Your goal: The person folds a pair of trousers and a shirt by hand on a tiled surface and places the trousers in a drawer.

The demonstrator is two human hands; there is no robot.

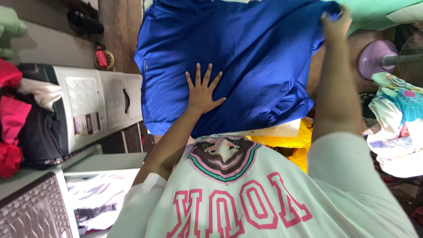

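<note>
- One blue garment [260,57] fills the middle of my view, spread wide in front of the person's chest, with folds gathering along its lower edge.
- My left hand [202,90] lies flat on the blue cloth, fingers [197,72] splayed apart and the palm pressing near the garment's lower middle.
- My right hand [335,22] is pinched shut on the garment's upper right corner, arm stretched out – the cloth is bunched in its grip.
- Below the garment I see the wearer's own pale shirt [264,194] with pink lettering and a round printed picture on it.
- Just under the blue cloth's lower right edge, something yellow [291,141] shows, partly covered; I cannot tell what it is.
- Off to the left stand white plastic drawer units [101,101], with red and dark clothes [17,123] heaped beside them at the frame's edge.
- At the lower left an open bin [101,194] holds white fabric.
- To the right – well apart from the hands – a pink fan [387,57] stands, and patterned pastel cloth [396,123] lies piled near it.
- Green fabric [379,11] sits along the top right, just beside the right hand.
</note>
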